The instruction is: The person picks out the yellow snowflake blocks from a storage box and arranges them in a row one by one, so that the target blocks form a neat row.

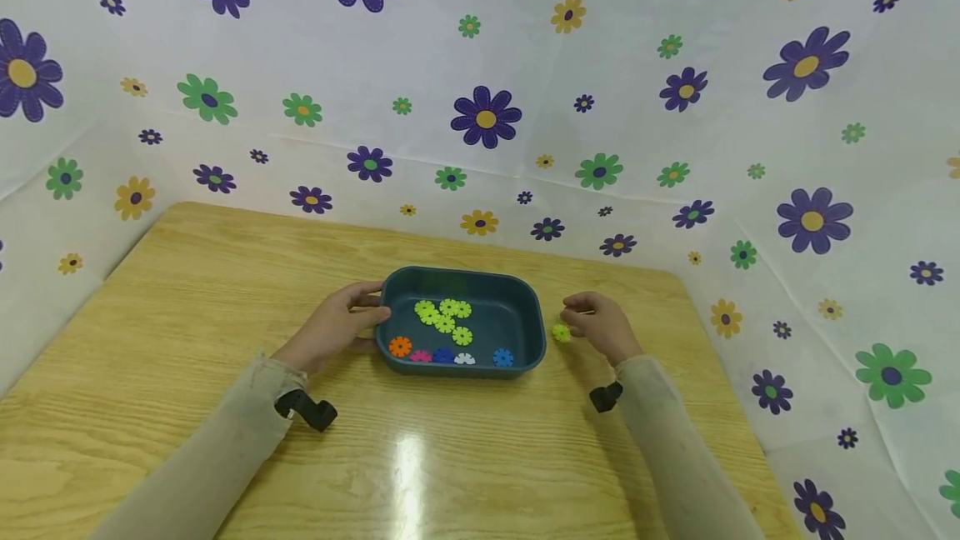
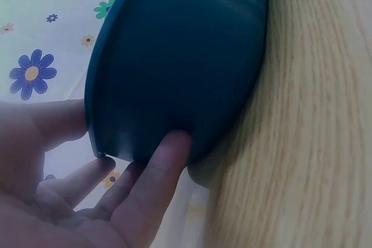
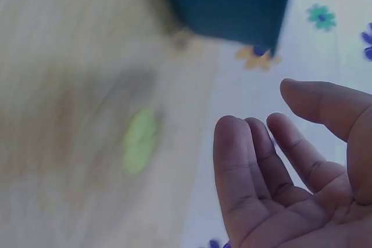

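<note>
A dark teal plastic basin [image 1: 480, 369] stands on the table, with several yellow-green notched plastic discs [image 1: 445, 324] lying inside. Along its near side are an orange disc [image 1: 400, 347], a pink one, a dark blue one, a white one and a blue disc [image 1: 502, 357]. My left hand [image 1: 341, 323] grips the basin's left end, thumb at the rim [image 2: 93, 103] and fingers against the outer wall. Past the basin's right end, one yellow-green disc [image 1: 561, 332] lies on the table, blurred in the right wrist view. Just beside it hovers my right hand [image 1: 600, 327], fingers loosely bent around nothing.
The wooden table [image 1: 247, 273] runs up to a white flower-printed cloth [image 1: 420, 65] hung behind it and at both sides. A black wrist strap with a camera [image 1: 307, 408] sits on the left wrist, and another [image 1: 606, 397] on the right.
</note>
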Motion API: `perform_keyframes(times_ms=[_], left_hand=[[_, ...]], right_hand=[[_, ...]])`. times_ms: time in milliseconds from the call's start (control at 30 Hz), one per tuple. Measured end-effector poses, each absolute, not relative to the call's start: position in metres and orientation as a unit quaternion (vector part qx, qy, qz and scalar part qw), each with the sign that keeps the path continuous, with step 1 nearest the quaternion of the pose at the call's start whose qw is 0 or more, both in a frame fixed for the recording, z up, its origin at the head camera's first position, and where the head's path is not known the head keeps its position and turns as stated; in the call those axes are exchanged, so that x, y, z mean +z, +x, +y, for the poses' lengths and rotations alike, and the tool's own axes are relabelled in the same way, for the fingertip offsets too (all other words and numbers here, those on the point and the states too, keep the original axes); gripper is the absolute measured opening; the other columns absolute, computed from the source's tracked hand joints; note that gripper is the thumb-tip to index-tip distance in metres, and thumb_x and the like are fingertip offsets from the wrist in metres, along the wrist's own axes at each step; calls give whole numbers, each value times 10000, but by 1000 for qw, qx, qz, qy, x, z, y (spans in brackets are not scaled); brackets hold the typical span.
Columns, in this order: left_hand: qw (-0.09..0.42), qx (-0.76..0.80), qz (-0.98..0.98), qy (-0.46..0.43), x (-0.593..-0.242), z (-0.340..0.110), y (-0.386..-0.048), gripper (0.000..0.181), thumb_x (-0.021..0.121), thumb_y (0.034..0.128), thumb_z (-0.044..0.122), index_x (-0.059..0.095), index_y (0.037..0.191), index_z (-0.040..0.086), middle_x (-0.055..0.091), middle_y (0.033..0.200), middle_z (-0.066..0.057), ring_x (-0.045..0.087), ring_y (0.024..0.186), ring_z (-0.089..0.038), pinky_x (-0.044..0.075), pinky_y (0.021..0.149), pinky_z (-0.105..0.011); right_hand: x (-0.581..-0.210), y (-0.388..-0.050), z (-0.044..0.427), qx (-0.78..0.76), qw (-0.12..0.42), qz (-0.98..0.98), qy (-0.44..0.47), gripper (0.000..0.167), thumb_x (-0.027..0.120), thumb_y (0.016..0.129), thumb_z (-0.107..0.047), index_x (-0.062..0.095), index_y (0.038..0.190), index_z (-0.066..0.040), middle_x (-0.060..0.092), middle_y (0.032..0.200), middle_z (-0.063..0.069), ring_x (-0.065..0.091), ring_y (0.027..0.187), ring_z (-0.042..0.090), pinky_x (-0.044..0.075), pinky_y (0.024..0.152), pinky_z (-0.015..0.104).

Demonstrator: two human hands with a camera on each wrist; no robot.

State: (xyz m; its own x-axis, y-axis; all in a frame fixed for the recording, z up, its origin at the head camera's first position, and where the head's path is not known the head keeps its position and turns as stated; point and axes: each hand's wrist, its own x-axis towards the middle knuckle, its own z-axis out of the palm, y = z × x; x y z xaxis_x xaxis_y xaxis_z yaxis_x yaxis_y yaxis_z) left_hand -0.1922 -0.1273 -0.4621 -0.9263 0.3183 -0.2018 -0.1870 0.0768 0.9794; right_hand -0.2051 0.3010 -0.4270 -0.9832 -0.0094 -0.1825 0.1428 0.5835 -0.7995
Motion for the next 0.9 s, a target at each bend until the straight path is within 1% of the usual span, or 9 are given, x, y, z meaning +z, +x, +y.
perform_keyframes(times_ms=[133,300,433,567,667,767,900], left_hand=[[185,681,707,48,-464,-128,-193,608,643,1047,173,384,1592,103,464,1457,-250,634,1185,-391,631,879,-444],[183,680,708,45,-466,-129,-192,603,646,1045,177,392,1588,109,468,1456,-241,634,1185,-387,633,874,-442],[184,680,708,43,-466,-130,-192,594,646,1045,176,400,1581,102,471,1455,-241,635,1186,-382,633,873,-439],[185,683,706,42,-465,-129,-192,598,648,1044,179,398,1581,98,470,1458,-242,633,1190,-381,632,876,-436],[185,684,705,42,-464,-129,-192,607,652,1043,186,392,1584,97,469,1464,-240,630,1198,-382,632,877,-433],[185,683,705,42,-463,-128,-192,613,658,1040,193,393,1584,99,472,1466,-237,630,1204,-381,632,877,-430],[187,683,705,40,-462,-128,-192,609,661,1037,191,401,1581,108,478,1465,-232,633,1200,-384,634,872,-430]], right_hand=[[-413,-204,283,-506,84,858,20,418,658,1035,-200,588,1370,40,625,1297,199,630,1213,369,609,945,398],[-400,-204,255,-557,92,826,-2,391,666,1030,-163,603,1361,36,610,1282,199,628,1207,372,612,937,400],[-401,-205,230,-566,101,818,-18,368,678,1021,-139,624,1344,29,618,1250,187,627,1185,392,615,932,395],[-410,-205,205,-570,115,813,-20,346,686,1014,-125,633,1316,35,636,1236,183,618,1198,430,615,933,424],[-421,-205,189,-545,115,830,-17,319,708,998,-129,659,1273,25,666,1199,164,664,1137,386,627,897,419],[-433,-206,177,-506,121,854,-17,285,735,981,-142,687,1222,2,694,1145,134,712,1024,290,641,837,382],[-441,-205,167,-453,140,880,-35,253,756,963,-158,701,1168,-21,715,1068,107,715,881,213,635,785,363]])
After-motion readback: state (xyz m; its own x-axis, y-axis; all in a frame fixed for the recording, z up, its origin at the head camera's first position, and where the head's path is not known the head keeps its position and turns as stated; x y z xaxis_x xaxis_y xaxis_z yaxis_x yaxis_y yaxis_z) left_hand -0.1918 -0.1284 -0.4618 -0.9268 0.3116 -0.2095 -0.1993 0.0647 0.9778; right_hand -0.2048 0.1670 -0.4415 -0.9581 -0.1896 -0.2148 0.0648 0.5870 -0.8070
